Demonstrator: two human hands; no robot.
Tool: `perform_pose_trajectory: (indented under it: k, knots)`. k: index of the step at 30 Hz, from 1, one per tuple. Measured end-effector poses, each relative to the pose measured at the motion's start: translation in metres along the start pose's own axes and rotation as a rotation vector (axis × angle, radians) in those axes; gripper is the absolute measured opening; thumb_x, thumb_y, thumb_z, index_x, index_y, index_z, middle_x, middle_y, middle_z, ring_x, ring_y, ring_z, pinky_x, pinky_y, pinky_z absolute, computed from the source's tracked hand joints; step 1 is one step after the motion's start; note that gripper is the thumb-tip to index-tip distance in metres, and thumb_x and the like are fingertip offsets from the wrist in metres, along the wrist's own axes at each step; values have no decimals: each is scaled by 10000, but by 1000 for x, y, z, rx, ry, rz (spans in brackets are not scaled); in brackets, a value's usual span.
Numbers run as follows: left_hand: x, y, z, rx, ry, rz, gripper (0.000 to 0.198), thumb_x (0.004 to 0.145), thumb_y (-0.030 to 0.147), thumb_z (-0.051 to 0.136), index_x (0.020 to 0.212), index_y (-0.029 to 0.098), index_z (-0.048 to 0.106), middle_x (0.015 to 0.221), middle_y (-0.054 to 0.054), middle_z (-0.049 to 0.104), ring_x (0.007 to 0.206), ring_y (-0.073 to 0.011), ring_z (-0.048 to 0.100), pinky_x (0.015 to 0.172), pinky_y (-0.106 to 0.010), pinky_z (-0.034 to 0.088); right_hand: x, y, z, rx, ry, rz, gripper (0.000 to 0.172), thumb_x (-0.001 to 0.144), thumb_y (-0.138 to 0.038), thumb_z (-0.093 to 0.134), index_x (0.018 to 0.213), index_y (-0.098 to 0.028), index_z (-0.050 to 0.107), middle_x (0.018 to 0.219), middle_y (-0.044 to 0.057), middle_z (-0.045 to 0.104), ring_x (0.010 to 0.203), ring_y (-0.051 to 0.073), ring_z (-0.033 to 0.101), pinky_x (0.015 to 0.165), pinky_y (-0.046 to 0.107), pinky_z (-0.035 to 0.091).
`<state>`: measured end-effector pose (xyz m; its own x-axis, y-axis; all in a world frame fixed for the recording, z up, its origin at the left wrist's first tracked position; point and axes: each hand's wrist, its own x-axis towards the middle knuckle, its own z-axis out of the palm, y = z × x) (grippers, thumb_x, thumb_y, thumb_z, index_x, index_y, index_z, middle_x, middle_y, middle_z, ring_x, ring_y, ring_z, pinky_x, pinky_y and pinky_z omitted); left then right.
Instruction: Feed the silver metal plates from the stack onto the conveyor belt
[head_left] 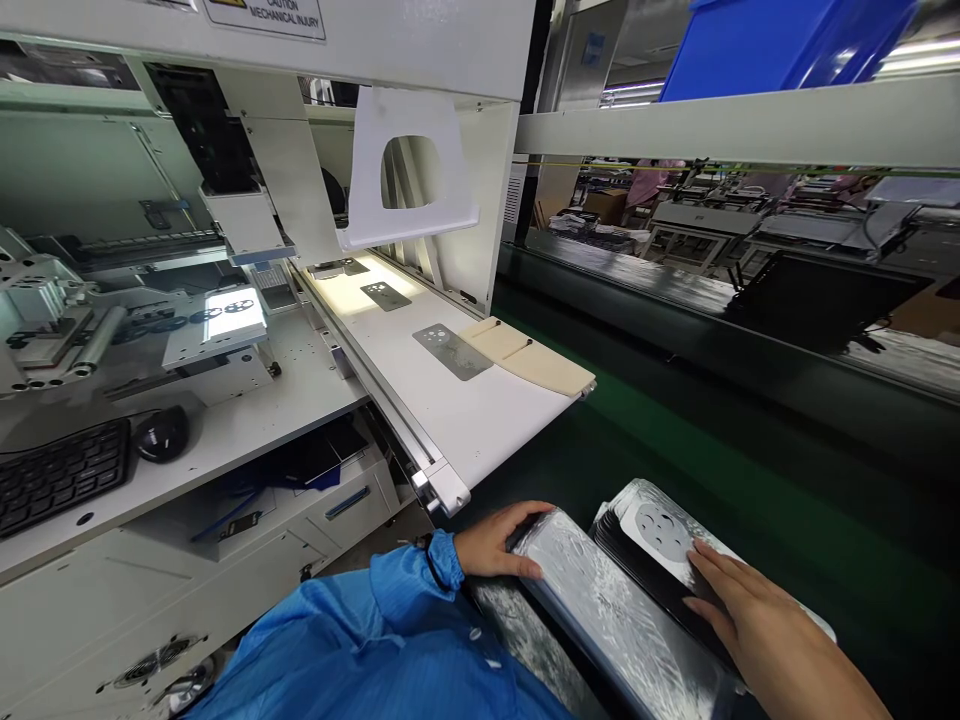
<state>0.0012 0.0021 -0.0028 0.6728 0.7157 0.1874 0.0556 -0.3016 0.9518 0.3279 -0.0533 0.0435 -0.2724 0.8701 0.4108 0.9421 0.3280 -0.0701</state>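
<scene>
A stack of film-covered phone back panels (pixel 611 605) lies in front of me, its top wrapped in crinkled clear film. My left hand (pixel 501 542) grips the near-left end of this stack, thumb on top and fingers bent round the corner. Beside it on the right is a second stack of phone back panels (pixel 660 530), dark at the edges, with a pale top piece that has round camera holes. My right hand (pixel 765 625) holds this stack across its width, fingers over the top and thumb at the left edge. The undersides of both stacks are hidden.
A white conveyor belt (pixel 457 425) ends just ahead, carrying flat grey panels (pixel 452 352) towards a lit machine. A beige guide plate (pixel 525 355) overhangs its right edge. A dark green belt (pixel 645 420) runs along the right. A keyboard (pixel 64 475) and mouse (pixel 163 434) sit left.
</scene>
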Motion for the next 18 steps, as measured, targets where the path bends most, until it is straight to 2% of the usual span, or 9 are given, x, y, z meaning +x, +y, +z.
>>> perform_pose_trajectory:
  k: [7,13,18]
  knots:
    - [0,2,0,-4,-2,-18,1010,661,757,648,1446,178,388,1429,-178,494,1291,-324,500,1112,-454,368,13,-16,-27,-120,-52,-44,479,947,-369,323,965,-124,735,1052,155,696,932,324,682,814,478,614]
    - [0,-3,0,-23,1,-2,980,674,724,670,1445,189,389,1441,-171,484,1305,-336,484,1119,-468,358,15,-30,-39,-259,-2,-118,500,950,-238,256,964,-134,745,985,154,710,810,300,701,605,386,623]
    - [-1,-9,2,-39,3,0,970,690,723,655,1444,178,380,1450,-175,470,1332,-331,462,1151,-470,323,20,-46,-53,-401,44,-108,436,950,-140,294,956,-99,728,931,159,712,803,302,687,565,366,562]
